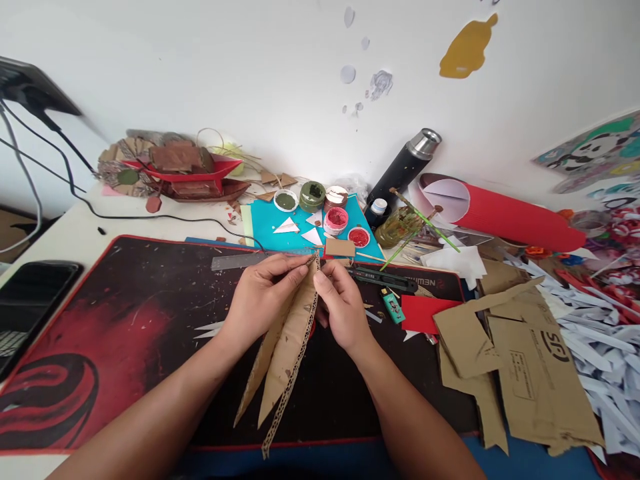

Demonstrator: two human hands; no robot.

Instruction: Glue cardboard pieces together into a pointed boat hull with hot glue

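Above the dark mat, both hands pinch the far end of a long, pointed cardboard piece (287, 357). It has several narrow panels that spread apart toward me and end in points; the right side shows a corrugated cut edge. My left hand (260, 293) is closed with thumb and index finger on the far tip. My right hand (341, 303) presses its thumb against the right-hand corrugated edge near that same tip, its other fingers curled behind. Part of a red thing shows behind the cardboard near my right hand, mostly hidden.
A utility knife (385, 279), a green lighter (393, 305) and red paper (427, 313) lie right of my hands. Paint pots (336, 219) stand on blue paper behind. Cardboard scraps (535, 373) lie right, model boats (183, 170) back left, a phone (35, 300) far left.
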